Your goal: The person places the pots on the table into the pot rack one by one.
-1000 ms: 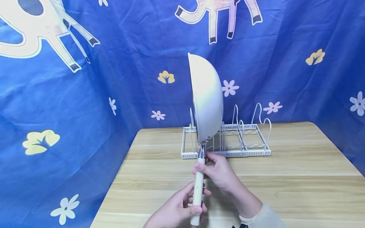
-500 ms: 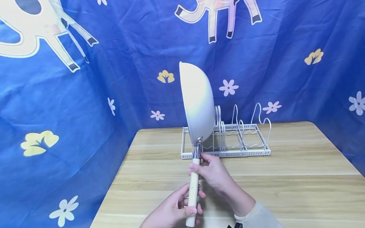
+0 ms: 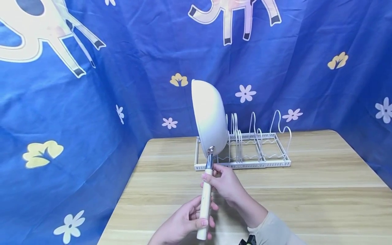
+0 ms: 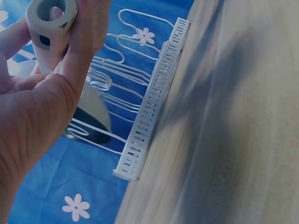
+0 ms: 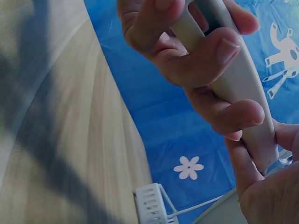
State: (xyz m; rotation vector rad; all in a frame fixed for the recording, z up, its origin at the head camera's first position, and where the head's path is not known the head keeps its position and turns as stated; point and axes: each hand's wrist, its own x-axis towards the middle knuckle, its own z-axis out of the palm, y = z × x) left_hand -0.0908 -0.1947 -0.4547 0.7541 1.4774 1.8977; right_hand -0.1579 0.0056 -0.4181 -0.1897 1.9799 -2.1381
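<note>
A white wok-shaped frying pan stands on edge in the head view, its bowl over the left part of a white wire rack and its open side facing left. Its cream handle points toward the person. My left hand grips the handle near its end, thumb across the top. Farther up, close to the metal neck, my right hand pinches the handle between thumb and fingers. In the left wrist view the handle's hollow end shows, and the pan's dark inside appears among the rack's wires.
The rack stands at the back of a wood-grain table, with wire dividers rising to the right of the pan. A blue patterned cloth hangs close behind the table and along both sides.
The pan has moved left and then down toward the rack, its bowl sinking in view. Both hands have shifted left with the handle and keep their hold.
</note>
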